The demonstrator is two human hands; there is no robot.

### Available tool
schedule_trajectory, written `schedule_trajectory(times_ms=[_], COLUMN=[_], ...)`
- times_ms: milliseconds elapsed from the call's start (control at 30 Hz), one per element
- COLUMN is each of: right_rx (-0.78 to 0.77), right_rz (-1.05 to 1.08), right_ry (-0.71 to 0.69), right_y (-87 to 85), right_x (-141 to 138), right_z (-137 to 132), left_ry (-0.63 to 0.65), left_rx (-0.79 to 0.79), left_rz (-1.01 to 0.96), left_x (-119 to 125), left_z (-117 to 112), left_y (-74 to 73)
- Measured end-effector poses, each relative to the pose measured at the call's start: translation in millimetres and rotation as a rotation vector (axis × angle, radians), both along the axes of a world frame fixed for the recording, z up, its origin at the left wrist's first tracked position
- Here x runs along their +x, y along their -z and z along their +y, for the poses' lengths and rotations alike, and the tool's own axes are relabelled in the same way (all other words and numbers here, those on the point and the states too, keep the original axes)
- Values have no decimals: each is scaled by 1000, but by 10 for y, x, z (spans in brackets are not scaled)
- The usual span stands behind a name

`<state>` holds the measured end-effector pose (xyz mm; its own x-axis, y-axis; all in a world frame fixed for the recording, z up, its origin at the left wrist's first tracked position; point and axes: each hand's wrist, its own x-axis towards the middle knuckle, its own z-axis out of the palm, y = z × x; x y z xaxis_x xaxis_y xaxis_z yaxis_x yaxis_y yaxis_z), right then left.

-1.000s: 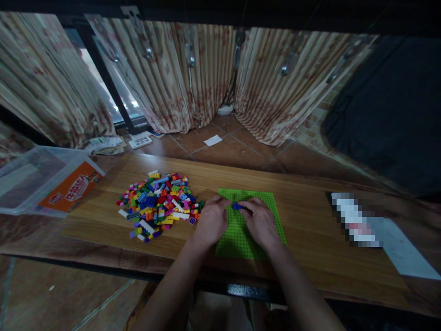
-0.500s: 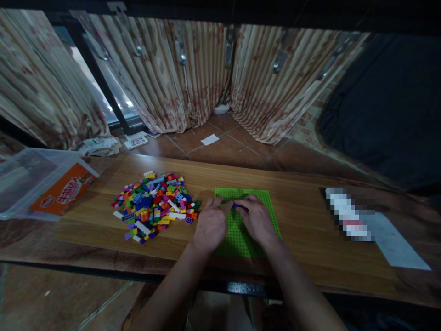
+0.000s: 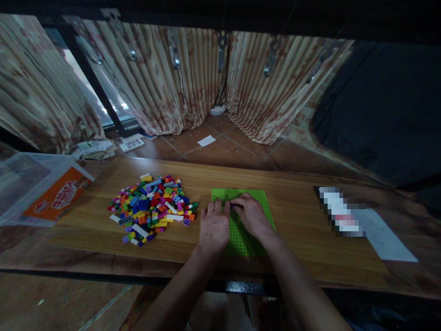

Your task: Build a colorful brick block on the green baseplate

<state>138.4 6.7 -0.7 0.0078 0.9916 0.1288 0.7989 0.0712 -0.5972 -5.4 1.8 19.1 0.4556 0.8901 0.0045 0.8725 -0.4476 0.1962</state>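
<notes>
A green studded baseplate (image 3: 240, 241) lies on the wooden tabletop in front of me. Over its middle, my right hand (image 3: 254, 215) pinches a small dark blue brick (image 3: 234, 205), mostly covered by the fingers. My left hand (image 3: 214, 226) rests across the plate's left edge, fingers stretched forward and slightly apart, its fingertips close to the blue brick. I see nothing held in it. To the left of that hand spreads a loose pile of toy bricks (image 3: 144, 204) in many colours.
A clear plastic box (image 3: 20, 170) with an orange label stands at the table's left end. On the right lie a blurred-out item (image 3: 339, 211) and a white sheet (image 3: 389, 236). Striped curtains (image 3: 193, 87) hang beyond the table, with papers (image 3: 93, 148) on the floor.
My left hand has turned flatter, and its fingers have straightened and drawn back from the blue brick. My right hand still pinches the brick. The whole view has shifted slightly.
</notes>
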Motion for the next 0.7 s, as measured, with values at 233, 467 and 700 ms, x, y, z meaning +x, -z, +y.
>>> schedule_trajectory(times_ms=[233, 467, 700], right_rx=[8, 50, -42], right_rz=[32, 238, 114], right_ry=[40, 162, 153], right_y=[23, 28, -55], right_x=[3, 183, 345], right_z=[-40, -198, -341], left_ry=[-8, -1, -2], left_rx=[10, 70, 109], left_rz=[-58, -204, -303], left_x=[-39, -103, -114], left_z=[28, 103, 165], left_y=[49, 147, 190])
